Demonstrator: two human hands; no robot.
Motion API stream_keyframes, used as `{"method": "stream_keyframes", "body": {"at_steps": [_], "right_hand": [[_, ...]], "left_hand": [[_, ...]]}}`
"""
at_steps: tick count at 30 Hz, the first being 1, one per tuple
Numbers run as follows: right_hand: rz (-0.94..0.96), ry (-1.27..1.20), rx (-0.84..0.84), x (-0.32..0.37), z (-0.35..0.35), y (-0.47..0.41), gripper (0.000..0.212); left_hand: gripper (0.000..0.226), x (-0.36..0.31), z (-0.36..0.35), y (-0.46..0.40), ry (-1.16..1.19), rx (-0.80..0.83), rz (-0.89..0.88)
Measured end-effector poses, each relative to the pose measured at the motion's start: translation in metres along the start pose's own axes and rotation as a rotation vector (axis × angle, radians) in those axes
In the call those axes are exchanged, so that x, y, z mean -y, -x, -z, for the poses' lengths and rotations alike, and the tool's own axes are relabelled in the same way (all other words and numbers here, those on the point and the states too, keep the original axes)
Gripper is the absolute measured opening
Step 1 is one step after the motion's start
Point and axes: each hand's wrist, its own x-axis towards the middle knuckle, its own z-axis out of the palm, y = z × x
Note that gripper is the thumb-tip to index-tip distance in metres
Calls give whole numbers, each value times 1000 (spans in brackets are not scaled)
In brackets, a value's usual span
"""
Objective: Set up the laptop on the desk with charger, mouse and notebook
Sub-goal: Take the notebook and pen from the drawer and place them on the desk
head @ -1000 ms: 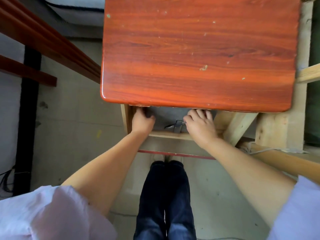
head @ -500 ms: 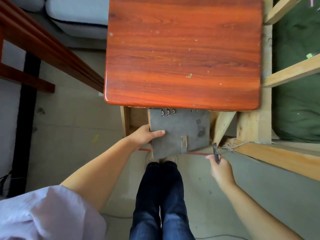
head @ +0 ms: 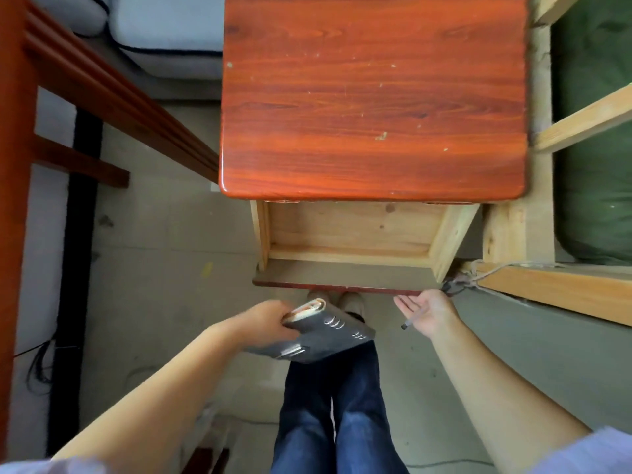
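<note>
The left hand (head: pixel 263 325) grips the grey ring-bound notebook (head: pixel 321 336) below the open drawer (head: pixel 345 248), off the desk (head: pixel 372 97). The right hand (head: pixel 431 311), fingers loosely curled, holds a half-hidden pen (head: pixel 410 321).

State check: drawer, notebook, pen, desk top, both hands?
Drawer: pulled open, nothing visible inside.
Notebook: closed, tilted, held off the desk.
Pen: in right hand.
Desk top: bare.
Left hand: gripping notebook.
Right hand: palm up, loosely holding pen.
</note>
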Motion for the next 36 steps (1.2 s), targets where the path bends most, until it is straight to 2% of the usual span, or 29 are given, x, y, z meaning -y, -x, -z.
{"method": "stream_keyframes", "body": {"at_steps": [2, 7, 13, 16, 21, 29, 33, 36], "right_hand": [[12, 4, -19, -2, 2, 4, 57], [59, -60, -5, -6, 7, 22, 51], [48, -171, 20, 4, 3, 56, 46], [28, -222, 12, 15, -6, 75, 50], [37, -265, 116, 55, -38, 98, 52], [10, -302, 177, 105, -103, 102, 51], [96, -305, 207, 93, -100, 106, 56], [114, -215, 252, 88, -88, 108, 49]], "left_hand": [[19, -6, -19, -21, -43, 50, -61], [18, -27, -31, -53, -196, 72, -55], [50, -43, -32, -31, -354, -110, -58], [50, -52, -23, -17, -355, -184, -87], [50, -74, 13, -12, -422, -282, -144], [53, -89, 88, -38, -387, -418, -83], [41, -86, 91, -35, -221, -372, -95], [4, -84, 95, -17, -53, -296, -145]]}}
